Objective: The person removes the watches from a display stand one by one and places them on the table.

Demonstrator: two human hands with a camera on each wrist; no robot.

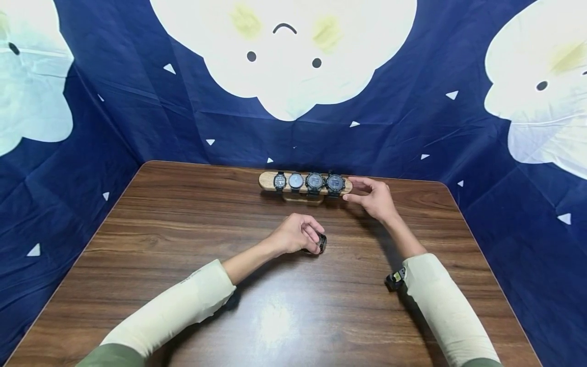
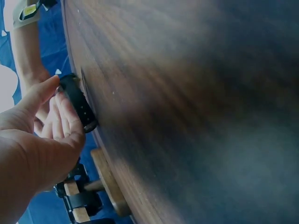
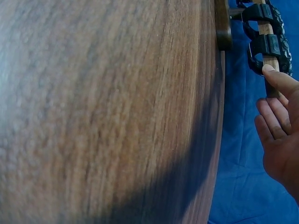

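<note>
No legible text, watch dials (image 1: 315, 181) too small to read, faint print (image 1: 190, 277) on left sleeve (image 1: 169, 300) unreadable

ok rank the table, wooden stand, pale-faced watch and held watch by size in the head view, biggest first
1. Table
2. Wooden stand
3. Pale-faced watch and held watch: unsure, held one partly hidden

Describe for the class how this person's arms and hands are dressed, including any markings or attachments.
The left hand and right hand wear no gloves. Pale cream sleeves cover the forearms, meeting dark green fabric higher up. The left one bears small dark print, too small to read. A small black device with a yellowish patch sits at the right cuff.
</note>
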